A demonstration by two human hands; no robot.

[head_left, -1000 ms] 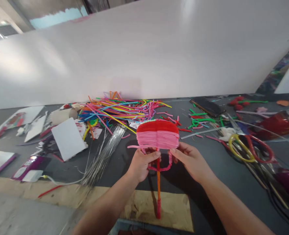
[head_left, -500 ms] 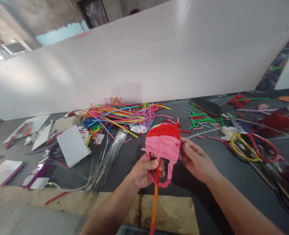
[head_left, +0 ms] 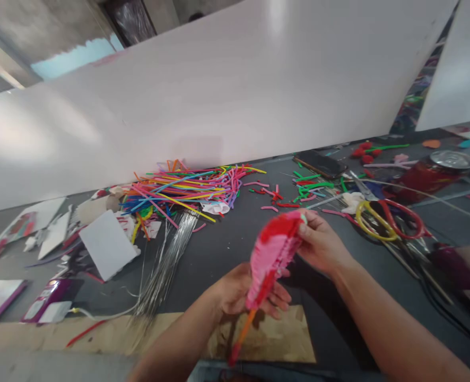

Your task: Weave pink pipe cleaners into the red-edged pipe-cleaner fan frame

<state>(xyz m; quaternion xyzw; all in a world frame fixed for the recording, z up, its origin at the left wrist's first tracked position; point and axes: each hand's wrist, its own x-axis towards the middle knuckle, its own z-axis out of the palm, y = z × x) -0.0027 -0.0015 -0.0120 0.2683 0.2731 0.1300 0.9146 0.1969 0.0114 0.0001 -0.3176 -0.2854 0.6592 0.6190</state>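
Observation:
A pink and red pipe-cleaner craft piece (head_left: 270, 246), fuzzy and flat, is tilted edge-on above the table. An orange and red pipe-cleaner stem (head_left: 246, 328) extends down from it. My right hand (head_left: 318, 239) pinches the piece at its upper right edge, near a pale green tip. Around the lower end is my left hand (head_left: 238, 292), its fingers loosely spread behind the piece and partly covered by it. Whether the left palm touches the piece I cannot tell.
Behind lies a heap of coloured pipe cleaners (head_left: 183, 188), beside a bundle of thin wires (head_left: 167, 260). Scissors (head_left: 390, 217), a phone (head_left: 320, 163) and a drink can (head_left: 434, 175) are at right. A white card (head_left: 106, 245) and a purple box (head_left: 46, 300) lie left. A white partition (head_left: 219, 90) stands behind.
The craft piece has turned from facing me to nearly edge-on. My left hand has loosened its grip on the stem and spread its fingers. My right hand has moved to the piece's upper edge.

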